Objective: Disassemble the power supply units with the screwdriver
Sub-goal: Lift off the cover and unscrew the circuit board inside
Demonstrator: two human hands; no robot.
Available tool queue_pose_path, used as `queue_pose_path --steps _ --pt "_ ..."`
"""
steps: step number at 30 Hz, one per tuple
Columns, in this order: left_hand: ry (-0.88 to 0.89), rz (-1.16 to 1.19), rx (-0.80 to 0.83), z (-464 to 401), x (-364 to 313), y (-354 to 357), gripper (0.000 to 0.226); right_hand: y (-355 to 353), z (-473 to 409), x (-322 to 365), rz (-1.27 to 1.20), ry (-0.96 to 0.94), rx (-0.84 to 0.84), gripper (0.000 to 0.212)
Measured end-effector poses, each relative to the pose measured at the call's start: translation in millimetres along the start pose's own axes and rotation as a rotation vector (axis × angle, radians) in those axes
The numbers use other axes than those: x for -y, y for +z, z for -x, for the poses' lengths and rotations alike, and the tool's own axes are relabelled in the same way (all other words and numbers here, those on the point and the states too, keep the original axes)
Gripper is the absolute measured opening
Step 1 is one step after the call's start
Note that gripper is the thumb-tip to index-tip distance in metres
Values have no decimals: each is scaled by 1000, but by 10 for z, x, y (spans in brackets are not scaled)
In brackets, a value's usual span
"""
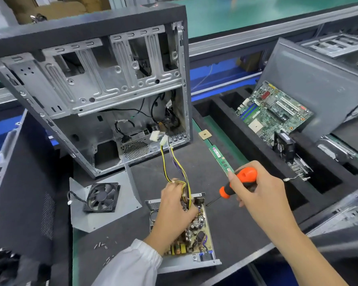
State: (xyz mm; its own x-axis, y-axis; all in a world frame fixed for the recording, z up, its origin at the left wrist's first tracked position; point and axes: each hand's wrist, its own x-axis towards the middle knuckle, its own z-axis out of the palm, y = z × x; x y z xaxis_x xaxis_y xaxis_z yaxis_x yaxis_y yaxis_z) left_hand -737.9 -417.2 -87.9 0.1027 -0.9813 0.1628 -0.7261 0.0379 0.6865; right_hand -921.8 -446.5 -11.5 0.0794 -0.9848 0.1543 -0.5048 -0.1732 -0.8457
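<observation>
A dark grey mat covers the worktop (225, 219), with a green conveyor surface and blue rails running behind it. An emptied computer case (91, 83) stands open at the back left, loose cables hanging inside. To the right, black foam trays (246, 157) hold a green motherboard (273, 112) leaning against a grey side panel (318, 85), and a graphics card (287, 153) just below it. A memory stick (219, 157) and a small processor chip (204, 134) lie on the mat near the tray's edge.

The power supply unit (194, 234) sits near the front middle of the worktop, its lid off and its brown circuit board exposed in the metal tray. Its removed cover plate (103, 209) lies just to the left, with a black fan (102, 197) resting on it. A few loose screws (100, 245) lie on the mat in front of that plate.

The left hand (174, 205), in a white sleeve, reaches over the unit; its fingers are curled around the yellow and purple wire bundle (174, 166), which rises to white connectors near the case. The right hand (258, 193) is raised to the right of the unit, fingers clamped on the orange and black handle of the screwdriver (239, 182). The shaft slants down-left, its tip close to the unit's far right corner; whether it touches cannot be told.
</observation>
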Motion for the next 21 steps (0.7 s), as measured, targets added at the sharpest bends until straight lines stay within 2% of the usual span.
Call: queue_pose_path --steps 3,6,11,14,18,21 --pt "-25 7 46 14 42 -22 19 -19 33 16 -23 -24 0 20" --pt "-39 53 11 29 30 -45 19 9 35 2 -47 -43 6 19" --pt "-19 51 -100 20 61 -19 1 95 15 -103 -14 -51 23 22" --pt "0 37 -82 20 101 -9 9 123 20 -152 -26 -33 30 23" --pt "35 -34 -41 16 132 -22 3 126 -2 -199 -36 -24 29 24" --pt "75 -197 -43 -3 158 -83 23 139 -21 -217 -18 -51 47 25"
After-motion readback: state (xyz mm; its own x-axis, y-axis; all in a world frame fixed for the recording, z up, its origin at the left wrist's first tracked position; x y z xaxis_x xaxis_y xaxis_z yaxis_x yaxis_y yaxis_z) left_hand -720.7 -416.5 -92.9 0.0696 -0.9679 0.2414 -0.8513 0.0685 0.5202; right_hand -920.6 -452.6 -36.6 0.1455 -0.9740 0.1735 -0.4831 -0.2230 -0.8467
